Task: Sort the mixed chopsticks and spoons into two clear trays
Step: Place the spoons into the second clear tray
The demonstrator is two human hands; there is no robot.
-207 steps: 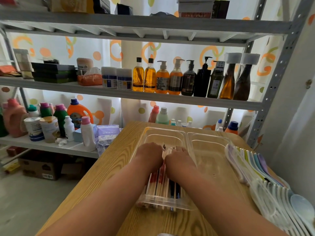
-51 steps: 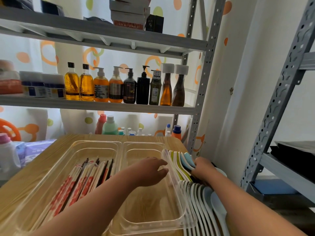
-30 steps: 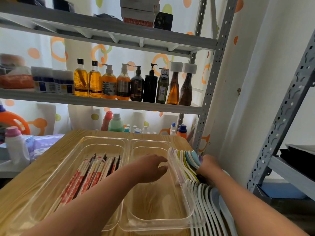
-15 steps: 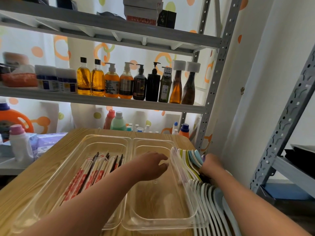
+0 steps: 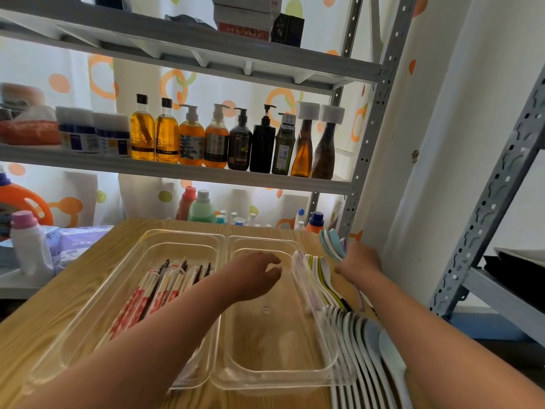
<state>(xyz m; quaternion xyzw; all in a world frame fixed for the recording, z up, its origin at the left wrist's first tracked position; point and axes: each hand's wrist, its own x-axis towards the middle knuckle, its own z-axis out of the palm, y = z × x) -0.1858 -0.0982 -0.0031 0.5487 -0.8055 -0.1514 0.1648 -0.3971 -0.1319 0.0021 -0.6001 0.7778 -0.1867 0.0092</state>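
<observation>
Two clear trays sit side by side on the wooden table. The left tray holds a bundle of wrapped chopsticks. The right tray has nothing in it. My left hand hovers over the right tray with loosely curled fingers, holding nothing. My right hand is at the table's far right corner, closed on several blue spoons lifted off the row. More coloured spoons lean against the right tray's rim, and white and pale blue spoons lie in a row beside it.
A grey metal shelf rack behind the table carries pump bottles and detergent bottles. A second rack post stands at the right. A white bottle and a tissue pack sit left of the table.
My right hand has lifted several blue spoons up and away from the coloured row. My left hand has stayed over the right tray. The camera has shifted slightly.
</observation>
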